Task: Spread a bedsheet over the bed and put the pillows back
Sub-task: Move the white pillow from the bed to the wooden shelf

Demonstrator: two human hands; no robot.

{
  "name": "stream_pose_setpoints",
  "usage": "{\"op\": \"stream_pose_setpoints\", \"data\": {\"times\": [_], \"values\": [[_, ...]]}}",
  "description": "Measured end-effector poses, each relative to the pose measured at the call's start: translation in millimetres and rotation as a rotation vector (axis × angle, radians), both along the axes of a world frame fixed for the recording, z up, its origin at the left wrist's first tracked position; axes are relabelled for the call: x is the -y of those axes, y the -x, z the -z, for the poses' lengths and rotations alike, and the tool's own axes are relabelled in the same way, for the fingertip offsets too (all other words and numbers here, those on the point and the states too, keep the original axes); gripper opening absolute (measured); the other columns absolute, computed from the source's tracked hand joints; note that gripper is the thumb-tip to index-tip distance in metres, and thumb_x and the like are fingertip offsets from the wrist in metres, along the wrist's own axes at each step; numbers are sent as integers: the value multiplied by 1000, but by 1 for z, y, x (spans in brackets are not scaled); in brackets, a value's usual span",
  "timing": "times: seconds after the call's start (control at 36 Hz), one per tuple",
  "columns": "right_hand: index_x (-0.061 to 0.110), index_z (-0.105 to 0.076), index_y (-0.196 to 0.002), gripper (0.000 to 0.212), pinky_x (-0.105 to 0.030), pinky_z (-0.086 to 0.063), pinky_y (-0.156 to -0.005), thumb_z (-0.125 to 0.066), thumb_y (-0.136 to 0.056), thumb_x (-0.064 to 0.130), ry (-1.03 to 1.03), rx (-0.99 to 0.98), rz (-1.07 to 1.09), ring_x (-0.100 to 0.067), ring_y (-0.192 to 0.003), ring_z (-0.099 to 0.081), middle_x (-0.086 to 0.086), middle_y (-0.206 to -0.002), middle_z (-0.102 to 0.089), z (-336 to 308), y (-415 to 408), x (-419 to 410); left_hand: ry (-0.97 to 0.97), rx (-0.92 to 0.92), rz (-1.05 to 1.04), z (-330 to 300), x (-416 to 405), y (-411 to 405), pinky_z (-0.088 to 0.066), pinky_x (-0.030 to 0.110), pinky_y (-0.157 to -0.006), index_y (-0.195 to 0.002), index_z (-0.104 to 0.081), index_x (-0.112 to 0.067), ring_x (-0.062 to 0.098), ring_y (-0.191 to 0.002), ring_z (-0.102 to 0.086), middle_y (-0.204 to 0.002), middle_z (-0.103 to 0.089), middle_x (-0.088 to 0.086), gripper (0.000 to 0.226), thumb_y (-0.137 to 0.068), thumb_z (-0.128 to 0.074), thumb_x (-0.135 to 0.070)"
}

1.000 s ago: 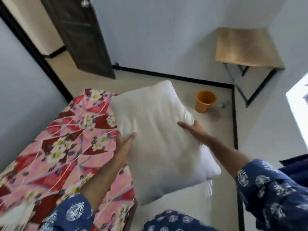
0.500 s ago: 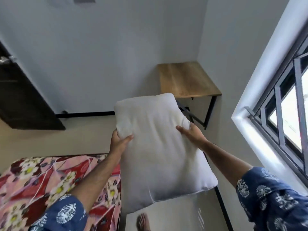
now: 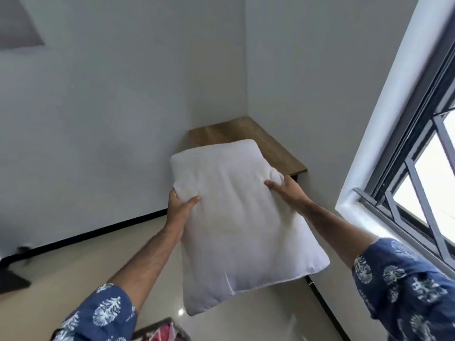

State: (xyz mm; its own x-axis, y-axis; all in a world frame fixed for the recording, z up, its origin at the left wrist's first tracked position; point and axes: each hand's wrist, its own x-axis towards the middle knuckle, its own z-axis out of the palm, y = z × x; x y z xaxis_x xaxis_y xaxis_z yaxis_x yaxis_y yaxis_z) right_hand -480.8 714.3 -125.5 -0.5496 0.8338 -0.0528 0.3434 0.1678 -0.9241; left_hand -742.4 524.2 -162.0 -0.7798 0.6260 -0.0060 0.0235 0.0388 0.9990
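Fingers (image 3: 272,185) of right hand (image 3: 289,190) clamped on upper right edge of white pillow (image 3: 236,217), thumb laid across the near face, cloth puckered into folds under the grip. Left hand (image 3: 178,207) gripping the upper left edge likewise, thumb (image 3: 190,200) pressed onto the near face, remaining fingers hidden behind the cushion. Both forearms stretched forward and upward, bare from wrist to elbow, blue sleeves (image 3: 403,284) with white leaf print bunched near the bottom corners of the view.

Wooden tabletop (image 3: 275,146) set in the corner of pale walls (image 3: 123,107), directly behind the pillow, its near part hidden by the cushion; dark leg visible just beyond the right hand. Window (image 3: 423,183) with grey metal bars at right, bright daylight behind, thick white sill below. Black skirting strip (image 3: 98,230) along the base of the wall, glossy cream floor (image 3: 61,279) beneath. Small patch of red-and-pink bedsheet (image 3: 163,332) at the bottom edge, below the left forearm, mostly cut off.

Pillow held in the air between both hands, over the floor, clear of bed and tabletop, tilted with top end away and lower corner hanging nearest the camera. Plain white, plump, rounded at the corners, seam line along the lower right edge, soft creases running lengthwise from both grips.
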Motion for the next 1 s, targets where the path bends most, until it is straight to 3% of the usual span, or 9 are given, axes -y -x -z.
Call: {"op": "stream_pose_setpoints", "data": {"times": [0.08, 0.28, 0.39, 0.47, 0.53, 0.61, 0.67, 0.75, 1.0], "values": [[26, -69, -94, 19, -29, -56, -76, -73, -90, 44, 13, 15, 35, -12, -89, -72, 5, -94, -75, 9, 17, -54, 19, 6, 18, 6, -50, 22, -57, 42, -96, -133, -59, -20, 20, -111, -69, -124, -71, -1, 74, -65, -87, -30], [24, -64, -99, 19, -30, -52, -79, -73, -92, 39, 7, 35, 12, -11, -89, -65, 2, -100, -69, 32, 60, -185, 56, 72, 102, 20, -171, 56, -59, 32, -83, -129, -62, -10, 26, -105, -71, -118, -73, 8, 58, -76, -83, -1], [25, -60, -122, 45, -8, -47, -76, -79, -87, 45, 40, 18, -86, 0, -103, -63, 14, -115, -65, 45, 79, -257, 127, 125, 104, 31, -232, 77, -55, 48, -99, -126, -64, -13, 29, -109, -71, -117, -75, 8, 77, -53, -90, -18], [27, -61, -135, 84, -27, -54, -95, -78, -68, 76, 28, 103, -130, -14, -123, -63, 8, -130, -66, 66, 98, -318, 154, 132, 106, 40, -272, 92, -54, 45, -100, -130, -61, -15, 26, -112, -69, -121, -73, 5, 86, -51, -92, -21], [24, -54, -142, 99, -43, -52, -105, -73, -65, 84, 11, 172, -131, -19, -128, -58, 2, -140, -59, 84, 113, -356, 167, 123, 103, 45, -295, 97, -53, 39, -100, -135, -57, -15, 25, -116, -67, -127, -70, 4, 89, -53, -92, -17], [20, -37, -152, 116, -48, -43, -111, -63, -63, 89, 19, 361, -105, -32, -139, -45, -10, -154, -40, 80, 135, -379, 169, 102, 77, 50, -327, 101, -48, 35, -102, -140, -50, -16, 22, -120, -60, -134, -61, 1, 86, -66, -90, -1], [17, -33, -153, 109, -47, -38, -114, -66, -71, 81, -2, 424, -103, -35, -142, -40, -15, -157, -37, 81, 149, -391, 179, 100, 63, 53, -349, 106, -43, 31, -101, -144, -43, -17, 20, -122, -54, -135, -56, 0, 86, -72, -85, 6], [14, -26, -156, 93, -43, -33, -117, -68, -88, 61, -1, 478, -125, -34, -146, -34, -18, -159, -32, 95, 166, -408, 212, 70, 56, 68, -379, 128, -43, 41, -112, -148, -41, -18, 23, -129, -54, -142, -55, 2, 101, -61, -92, -13], [11, -23, -158, 86, -44, -29, -120, -59, -95, 58, -116, 555, 5, -36, -150, -28, -23, -161, -26, 119, 221, -449, 226, -57, 29, 93, -468, 189, -36, 34, -112, -157, -24, -16, 20, -136, -44, -152, -42, 2, 94, -82, -81, -6]]}}
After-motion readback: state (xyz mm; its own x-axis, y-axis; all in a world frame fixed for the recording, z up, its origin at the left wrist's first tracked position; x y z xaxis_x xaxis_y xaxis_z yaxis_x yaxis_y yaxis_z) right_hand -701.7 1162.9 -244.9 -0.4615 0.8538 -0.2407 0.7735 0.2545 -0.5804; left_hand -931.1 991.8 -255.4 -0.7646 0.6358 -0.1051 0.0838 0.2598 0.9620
